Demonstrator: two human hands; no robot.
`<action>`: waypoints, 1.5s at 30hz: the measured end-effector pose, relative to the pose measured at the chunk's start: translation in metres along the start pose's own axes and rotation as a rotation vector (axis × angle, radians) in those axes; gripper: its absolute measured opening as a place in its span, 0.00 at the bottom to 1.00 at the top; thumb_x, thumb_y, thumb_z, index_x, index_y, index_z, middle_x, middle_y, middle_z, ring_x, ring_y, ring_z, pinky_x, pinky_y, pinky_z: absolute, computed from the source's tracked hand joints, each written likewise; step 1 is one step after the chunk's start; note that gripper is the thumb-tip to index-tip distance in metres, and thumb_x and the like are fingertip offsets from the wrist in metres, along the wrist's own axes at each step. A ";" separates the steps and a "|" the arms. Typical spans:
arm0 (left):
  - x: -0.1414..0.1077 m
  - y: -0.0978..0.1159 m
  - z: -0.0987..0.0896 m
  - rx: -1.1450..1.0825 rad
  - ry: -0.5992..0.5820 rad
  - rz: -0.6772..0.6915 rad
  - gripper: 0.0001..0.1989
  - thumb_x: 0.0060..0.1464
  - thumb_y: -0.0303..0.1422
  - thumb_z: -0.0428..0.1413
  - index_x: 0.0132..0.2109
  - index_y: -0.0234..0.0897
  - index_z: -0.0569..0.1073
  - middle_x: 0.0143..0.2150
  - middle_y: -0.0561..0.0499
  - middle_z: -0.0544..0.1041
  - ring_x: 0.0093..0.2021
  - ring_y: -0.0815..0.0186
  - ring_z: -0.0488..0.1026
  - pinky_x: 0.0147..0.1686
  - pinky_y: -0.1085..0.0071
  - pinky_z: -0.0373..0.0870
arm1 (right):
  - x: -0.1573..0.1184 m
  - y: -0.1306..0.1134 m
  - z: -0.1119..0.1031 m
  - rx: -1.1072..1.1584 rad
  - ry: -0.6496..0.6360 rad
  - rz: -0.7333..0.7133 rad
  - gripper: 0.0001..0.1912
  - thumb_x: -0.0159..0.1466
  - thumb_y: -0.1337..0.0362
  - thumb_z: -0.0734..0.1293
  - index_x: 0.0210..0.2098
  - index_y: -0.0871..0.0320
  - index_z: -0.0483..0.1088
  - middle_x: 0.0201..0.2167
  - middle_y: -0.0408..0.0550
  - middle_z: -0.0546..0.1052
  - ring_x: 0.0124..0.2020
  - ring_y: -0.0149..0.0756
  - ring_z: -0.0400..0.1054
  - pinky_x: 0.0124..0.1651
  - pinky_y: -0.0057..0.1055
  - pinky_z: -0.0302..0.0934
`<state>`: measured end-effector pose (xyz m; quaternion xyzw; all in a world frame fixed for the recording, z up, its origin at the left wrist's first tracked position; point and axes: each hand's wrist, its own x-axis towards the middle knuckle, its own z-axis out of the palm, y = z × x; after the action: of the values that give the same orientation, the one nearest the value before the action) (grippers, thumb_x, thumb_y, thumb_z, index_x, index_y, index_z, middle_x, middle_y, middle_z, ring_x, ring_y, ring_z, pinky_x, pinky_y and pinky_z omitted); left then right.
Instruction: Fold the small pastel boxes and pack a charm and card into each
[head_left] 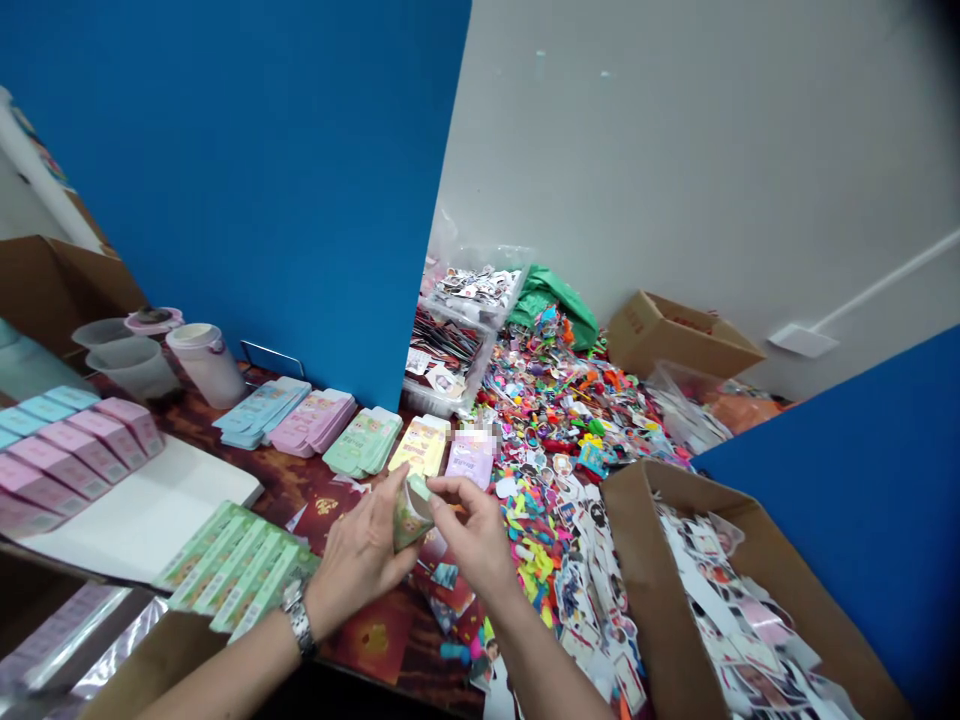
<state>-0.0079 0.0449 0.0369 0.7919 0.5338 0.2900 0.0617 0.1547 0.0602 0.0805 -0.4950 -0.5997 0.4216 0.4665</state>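
Note:
A small green carton (409, 520) with an open top is held in front of me, above the dark patterned table. My left hand (366, 545) is closed around its body, a metal watch on the wrist. At the carton's top right edge, by the flap, the thumb and fingers of my right hand (472, 535) pinch together. Just beyond lie stacks of flat cartons: blue (262, 412), pink (311, 420), green (364, 440), yellow (420, 446) and purple (470, 455). Filled green boxes (240, 570) stand in a row to the left of my left hand.
Pink boxes (82, 460) stand on a white board (195, 505) at left, near plastic tubs (135, 365). Colourful small trinkets (555, 400) and paper stickers (592, 580) cover the right side. A cardboard box (645, 580) of cutouts sits at right; blue panels (300, 180) rise behind.

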 end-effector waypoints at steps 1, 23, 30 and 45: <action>0.000 0.001 -0.001 0.011 -0.002 -0.006 0.44 0.51 0.30 0.54 0.70 0.38 0.40 0.59 0.38 0.69 0.53 0.53 0.74 0.44 0.62 0.74 | -0.002 -0.003 -0.001 -0.078 0.010 -0.049 0.09 0.62 0.66 0.66 0.39 0.58 0.77 0.37 0.48 0.80 0.38 0.37 0.74 0.41 0.31 0.69; 0.005 -0.015 -0.016 -0.413 0.074 0.067 0.55 0.53 0.45 0.61 0.71 0.43 0.29 0.71 0.34 0.51 0.68 0.44 0.55 0.60 0.42 0.62 | -0.008 0.033 0.022 0.432 0.144 0.211 0.22 0.67 0.52 0.64 0.56 0.57 0.66 0.51 0.53 0.77 0.48 0.42 0.75 0.46 0.38 0.73; -0.003 -0.024 -0.005 -0.618 0.070 -0.163 0.39 0.52 0.40 0.62 0.66 0.44 0.53 0.63 0.42 0.66 0.60 0.51 0.68 0.60 0.52 0.67 | -0.024 0.071 -0.003 -0.594 -0.096 -0.088 0.23 0.62 0.57 0.69 0.56 0.55 0.69 0.49 0.57 0.75 0.48 0.48 0.71 0.46 0.42 0.70; -0.005 -0.038 0.024 -0.493 0.041 -0.154 0.35 0.53 0.44 0.60 0.64 0.40 0.57 0.60 0.41 0.69 0.57 0.53 0.72 0.53 0.60 0.73 | -0.029 0.106 -0.011 -0.889 0.034 -0.134 0.08 0.61 0.72 0.65 0.39 0.55 0.70 0.39 0.50 0.74 0.39 0.41 0.71 0.38 0.32 0.65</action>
<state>-0.0275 0.0618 -0.0002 0.7041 0.5068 0.4217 0.2638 0.1890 0.0486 -0.0235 -0.6142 -0.7456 0.0835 0.2445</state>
